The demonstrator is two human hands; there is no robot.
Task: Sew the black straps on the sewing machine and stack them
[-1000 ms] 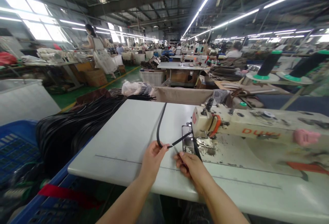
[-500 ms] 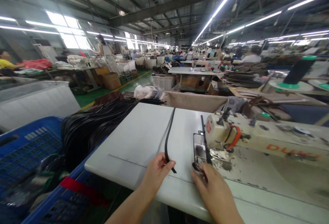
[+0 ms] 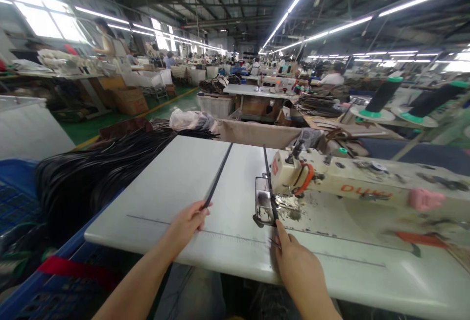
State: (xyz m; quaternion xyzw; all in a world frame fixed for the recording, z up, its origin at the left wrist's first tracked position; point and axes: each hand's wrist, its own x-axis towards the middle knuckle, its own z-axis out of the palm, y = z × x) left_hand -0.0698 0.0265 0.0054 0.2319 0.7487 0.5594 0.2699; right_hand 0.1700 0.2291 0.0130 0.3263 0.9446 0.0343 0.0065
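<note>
A flat black strip (image 3: 219, 175) runs away from me across the white sewing table (image 3: 172, 178). My left hand (image 3: 193, 217) is closed on its near end. A second black strip (image 3: 268, 168) passes along the left side of the sewing machine's head (image 3: 284, 168), over the metal plate (image 3: 262, 197). My right hand (image 3: 299, 263) has its index finger at this strip's near end. From under its curled fingers juts a thin pointed metal tool (image 3: 273, 243), mostly hidden in the palm; its kind I cannot make out.
A large bundle of black strips (image 3: 84, 178) hangs at the left of the table, over blue crates (image 3: 18, 183). Black thread cones (image 3: 384, 95) stand at the right behind the machine. A beige cloth-lined bin (image 3: 253, 131) borders the table's far edge. Other people work farther back.
My left hand has drawn its strip straighter and nearer to me. My right index finger has straightened onto the other strip's end, and the pointed tool now shows. The view has turned right.
</note>
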